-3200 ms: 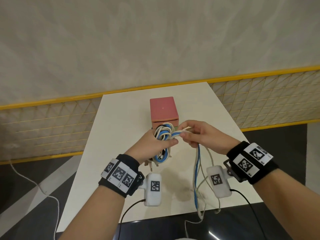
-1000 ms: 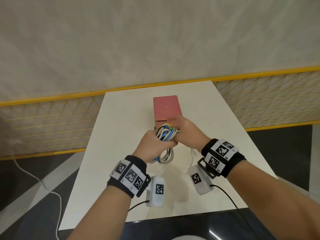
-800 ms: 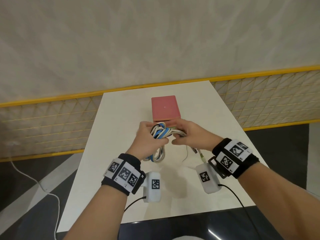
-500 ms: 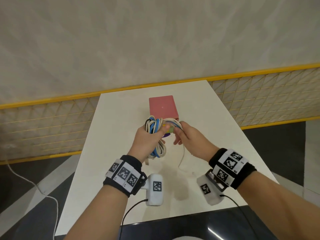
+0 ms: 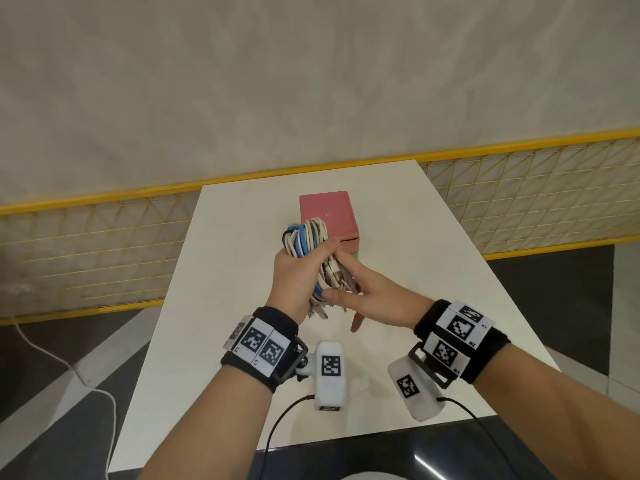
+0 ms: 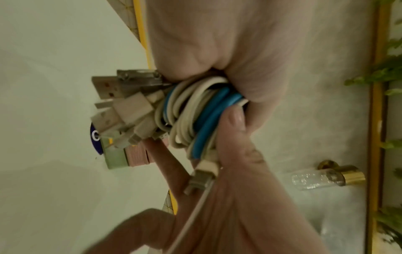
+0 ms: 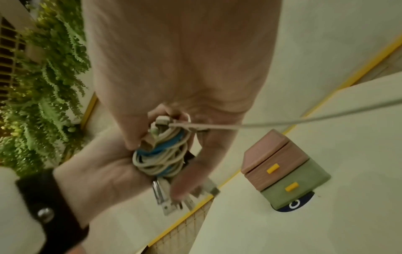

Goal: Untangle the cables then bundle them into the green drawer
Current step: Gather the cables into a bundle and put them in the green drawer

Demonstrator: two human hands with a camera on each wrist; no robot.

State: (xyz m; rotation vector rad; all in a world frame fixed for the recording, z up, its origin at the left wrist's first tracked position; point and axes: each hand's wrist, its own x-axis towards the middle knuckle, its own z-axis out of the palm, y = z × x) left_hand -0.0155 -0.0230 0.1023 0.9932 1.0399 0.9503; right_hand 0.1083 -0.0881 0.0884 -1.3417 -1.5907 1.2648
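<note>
I see the cables (image 5: pixel 309 258), white and blue, coiled into one bundle that my left hand (image 5: pixel 294 282) grips in a fist above the table (image 5: pixel 214 306), just in front of the drawers (image 5: pixel 327 216), with the plugs (image 6: pixel 121 106) sticking out below the fist. My right hand (image 5: pixel 367 299) lies against the bundle's right side, fingers mostly straight and touching the coils, thumb across the lower loops. The green drawer (image 7: pixel 295 185) sits closed under the pink one (image 7: pixel 276 166), apart from the cables.
</note>
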